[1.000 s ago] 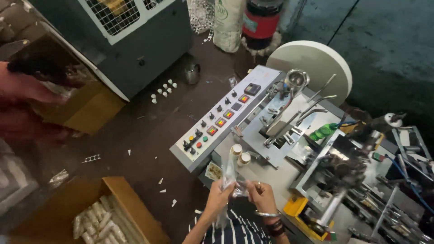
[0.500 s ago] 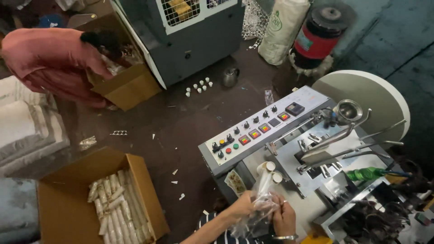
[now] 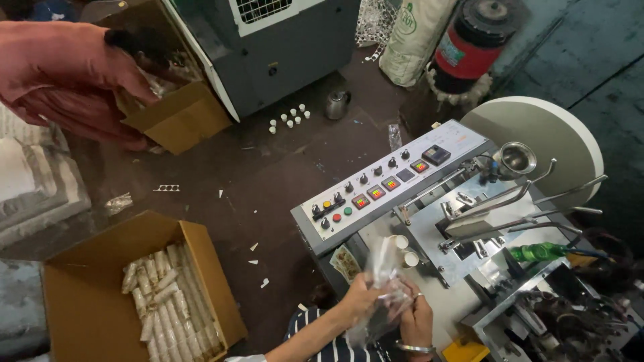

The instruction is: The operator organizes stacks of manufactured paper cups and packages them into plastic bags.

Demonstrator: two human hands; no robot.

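Lowered now, both hands' fingers (image 3: 376, 295) clench the clear plastic bag (image 3: 382, 281) between them.

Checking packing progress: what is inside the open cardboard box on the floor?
The open cardboard box holds bagged stacks of paper cups along its right side. Anything under them is covered.

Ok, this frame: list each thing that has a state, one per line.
left hand: gripping the clear plastic bag
right hand: gripping the same bag
clear plastic bag: crumpled, held upright
near cardboard box: open, wrapped rolls inside
far cardboard box: open, tilted
paper cups: on machine, mouths up
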